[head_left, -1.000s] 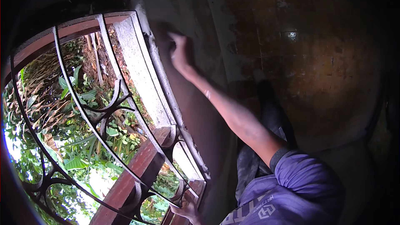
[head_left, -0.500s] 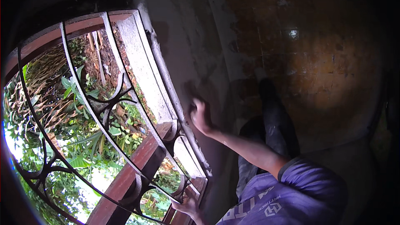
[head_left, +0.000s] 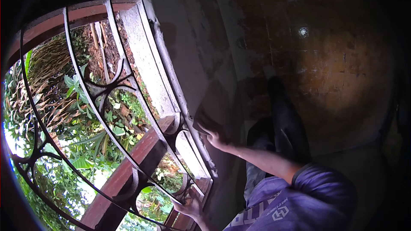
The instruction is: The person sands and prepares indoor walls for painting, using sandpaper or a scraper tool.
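My right hand (head_left: 217, 138) is stretched out to the grey plastered wall (head_left: 192, 47) beside the window. It presses a small dark pad (head_left: 205, 122) flat against the plaster, close to the window's edge. My left hand (head_left: 189, 208) is low at the bottom of the picture and grips the reddish-brown wooden window frame (head_left: 141, 154) where the black iron grille (head_left: 92, 98) meets it. A purple sleeve (head_left: 317, 192) covers my right upper arm.
The arched window on the left has curved iron bars, with green plants and dry leaves (head_left: 64, 115) outside. A pale stone sill (head_left: 145, 60) runs along the opening. To the right lies a dim brownish tiled floor (head_left: 338, 77), and my dark trouser leg (head_left: 284, 119) stands on it.
My right hand has slid down the wall from high beside the window to its lower part. My left hand has stayed on the frame.
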A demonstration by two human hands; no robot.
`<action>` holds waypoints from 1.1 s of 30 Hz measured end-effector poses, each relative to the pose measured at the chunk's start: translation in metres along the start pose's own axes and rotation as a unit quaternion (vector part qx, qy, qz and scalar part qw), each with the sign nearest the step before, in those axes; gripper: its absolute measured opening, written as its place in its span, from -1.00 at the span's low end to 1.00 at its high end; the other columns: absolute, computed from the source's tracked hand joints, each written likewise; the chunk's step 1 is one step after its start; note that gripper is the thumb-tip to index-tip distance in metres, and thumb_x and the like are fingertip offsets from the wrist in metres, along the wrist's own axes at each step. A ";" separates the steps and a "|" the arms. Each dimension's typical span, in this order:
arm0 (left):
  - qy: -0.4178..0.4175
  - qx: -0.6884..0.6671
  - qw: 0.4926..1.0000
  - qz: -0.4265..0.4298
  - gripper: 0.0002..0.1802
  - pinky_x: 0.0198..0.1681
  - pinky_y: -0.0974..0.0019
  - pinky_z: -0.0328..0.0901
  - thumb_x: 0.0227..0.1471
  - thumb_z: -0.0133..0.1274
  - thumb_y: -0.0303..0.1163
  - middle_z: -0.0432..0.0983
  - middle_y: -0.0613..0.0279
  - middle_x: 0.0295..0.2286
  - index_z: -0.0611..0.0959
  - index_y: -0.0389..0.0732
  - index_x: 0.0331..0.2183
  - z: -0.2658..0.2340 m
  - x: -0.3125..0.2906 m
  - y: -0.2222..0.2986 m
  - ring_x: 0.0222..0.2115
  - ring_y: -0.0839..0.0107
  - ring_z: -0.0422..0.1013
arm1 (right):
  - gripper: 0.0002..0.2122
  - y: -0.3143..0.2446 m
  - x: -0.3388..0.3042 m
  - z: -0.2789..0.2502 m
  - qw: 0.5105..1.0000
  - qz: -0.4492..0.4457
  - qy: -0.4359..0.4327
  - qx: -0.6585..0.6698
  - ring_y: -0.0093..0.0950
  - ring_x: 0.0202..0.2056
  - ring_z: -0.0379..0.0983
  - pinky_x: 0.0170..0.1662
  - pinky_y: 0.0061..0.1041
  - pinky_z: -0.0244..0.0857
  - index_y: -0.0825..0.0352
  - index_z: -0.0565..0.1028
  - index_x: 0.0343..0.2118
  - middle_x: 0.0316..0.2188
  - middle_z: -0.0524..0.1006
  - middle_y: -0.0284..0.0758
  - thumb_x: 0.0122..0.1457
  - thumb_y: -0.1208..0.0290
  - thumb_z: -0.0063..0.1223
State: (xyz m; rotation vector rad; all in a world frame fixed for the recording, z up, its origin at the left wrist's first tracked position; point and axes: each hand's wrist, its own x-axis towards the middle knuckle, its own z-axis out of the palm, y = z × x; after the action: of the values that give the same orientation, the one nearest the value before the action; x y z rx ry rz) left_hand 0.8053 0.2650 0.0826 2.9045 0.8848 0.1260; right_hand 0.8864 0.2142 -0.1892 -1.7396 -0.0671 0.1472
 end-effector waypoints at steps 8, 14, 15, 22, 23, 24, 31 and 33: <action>0.006 -0.052 0.999 -0.005 -0.67 -0.38 0.32 0.31 -0.19 0.19 -0.51 0.56 0.14 -0.49 0.54 -0.36 -0.29 0.012 0.002 0.024 -0.47 0.34 0.47 | -0.57 0.125 -0.011 0.026 0.988 0.074 0.121 0.054 -0.16 0.06 0.34 0.09 -0.27 0.22 0.36 0.49 -0.05 0.06 0.38 -0.09 -0.06 0.73 -0.02; -0.008 -0.042 0.999 -0.021 -0.58 -0.57 0.47 0.29 -0.15 0.19 -0.49 0.57 0.21 -0.46 0.50 -0.35 -0.18 0.001 -0.004 0.000 -0.58 0.41 0.45 | -0.61 0.002 -0.049 0.038 0.988 0.083 0.121 0.055 -0.07 -0.17 0.48 0.06 -0.23 0.26 0.27 0.51 -0.06 -0.24 0.54 -0.01 -0.03 0.57 -0.02; -0.023 -0.065 0.996 -0.060 -0.58 -0.49 0.45 0.31 -0.12 0.19 -0.47 0.56 0.20 -0.40 0.49 -0.33 -0.16 -0.005 -0.006 0.005 -0.49 0.42 0.46 | -0.60 0.003 -0.054 0.032 0.995 0.056 0.072 0.035 -0.07 -0.20 0.49 0.02 -0.23 0.29 0.26 0.50 -0.05 -0.25 0.54 -0.01 -0.02 0.58 -0.04; 0.007 -0.033 0.998 -0.046 -0.69 -0.33 0.29 0.36 -0.05 0.14 -0.48 0.50 0.01 -0.41 0.49 -0.41 -0.23 -0.010 -0.045 0.003 -0.45 0.29 0.48 | -0.58 0.111 -0.018 0.016 0.973 0.182 0.125 0.071 -0.14 -0.35 0.52 -0.23 -0.24 0.38 0.29 0.46 0.01 -0.35 0.54 0.01 0.02 0.54 -0.12; 0.004 -0.038 0.998 -0.045 -0.69 -0.33 0.29 0.36 -0.05 0.14 -0.48 0.50 0.01 -0.41 0.49 -0.41 -0.23 -0.007 -0.048 -0.002 -0.45 0.29 0.48 | -0.59 0.116 -0.014 0.016 0.981 0.135 0.138 0.017 -0.15 -0.37 0.52 -0.24 -0.25 0.38 0.29 0.45 0.01 -0.37 0.54 -0.01 0.03 0.54 -0.12; -0.001 -0.027 0.999 -0.045 -0.70 -0.41 0.35 0.37 -0.03 0.14 -0.50 0.51 0.05 -0.41 0.50 -0.40 -0.22 -0.003 -0.046 -0.010 -0.46 0.36 0.49 | -0.59 0.114 -0.008 0.017 0.984 0.087 0.149 -0.035 -0.15 -0.39 0.51 -0.25 -0.26 0.38 0.30 0.45 0.01 -0.39 0.55 -0.03 0.04 0.53 -0.12; -0.015 -0.104 0.989 -0.107 -0.72 -0.50 0.53 0.38 -0.05 0.16 -0.55 0.54 0.22 -0.38 0.55 -0.32 -0.21 -0.009 -0.044 -0.013 -0.43 0.53 0.47 | -0.52 0.010 -0.032 -0.003 0.994 -0.067 0.089 -0.020 -0.11 -0.36 0.52 -0.29 -0.26 0.39 0.20 0.43 0.04 -0.33 0.57 -0.12 -0.02 0.62 -0.06; -0.029 -0.121 0.989 -0.079 -0.71 -0.48 0.52 0.38 -0.06 0.17 -0.55 0.53 0.21 -0.36 0.55 -0.32 -0.21 0.001 -0.044 -0.012 -0.42 0.52 0.47 | -0.51 0.086 -0.024 0.005 0.984 -0.086 0.142 -0.060 -0.10 -0.27 0.51 -0.20 -0.26 0.38 0.19 0.41 0.07 -0.24 0.54 -0.07 0.00 0.61 -0.12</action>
State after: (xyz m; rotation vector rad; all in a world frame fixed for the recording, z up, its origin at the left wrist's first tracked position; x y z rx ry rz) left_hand 0.7622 0.2504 0.0784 2.5911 1.0075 0.1250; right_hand 0.8589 0.2008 -0.2729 -1.8499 -0.0173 -0.2370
